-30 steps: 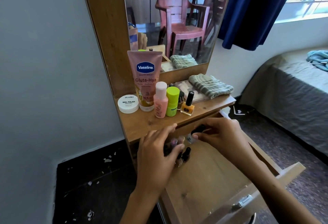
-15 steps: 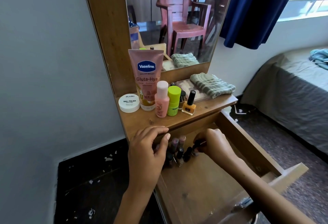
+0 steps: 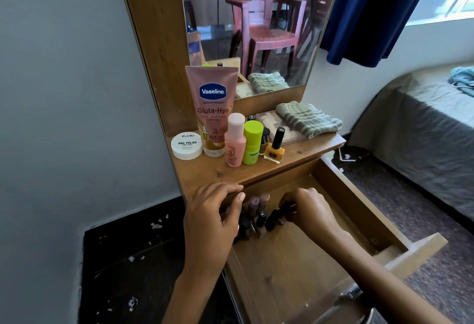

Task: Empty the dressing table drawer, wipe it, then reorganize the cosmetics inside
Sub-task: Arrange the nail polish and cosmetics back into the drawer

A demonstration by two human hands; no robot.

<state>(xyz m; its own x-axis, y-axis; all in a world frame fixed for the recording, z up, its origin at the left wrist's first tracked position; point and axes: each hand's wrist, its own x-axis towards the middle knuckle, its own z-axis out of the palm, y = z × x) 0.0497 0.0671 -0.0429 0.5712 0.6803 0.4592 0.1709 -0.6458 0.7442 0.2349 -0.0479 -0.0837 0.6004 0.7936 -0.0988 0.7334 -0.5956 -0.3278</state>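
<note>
The wooden drawer [image 3: 359,203] stands pulled out below the dressing table top [image 3: 302,155]. Several small dark nail polish bottles [image 3: 260,217] stand clustered in its back left corner. My left hand [image 3: 213,218] curls over the left side of the cluster, fingers bent at the drawer's back edge; what it grips is hidden. My right hand [image 3: 307,208] pinches a dark-capped bottle [image 3: 284,208] at the cluster's right side. On the top stand a pink Vaseline tube [image 3: 211,108], a white nail polish remover tub [image 3: 186,145], a pink bottle [image 3: 234,141], a green bottle [image 3: 252,142] and an orange nail polish [image 3: 275,148].
A folded green striped cloth [image 3: 307,119] lies on a flat palette at the top's right, below the mirror [image 3: 256,28]. A bed [image 3: 423,128] stands to the right. The drawer's front panel [image 3: 415,254] juts toward me over a dark floor.
My right hand moved deeper into the drawer toward the bottle cluster. My left hand shifted slightly back to the drawer's rear left corner. The view came closer.
</note>
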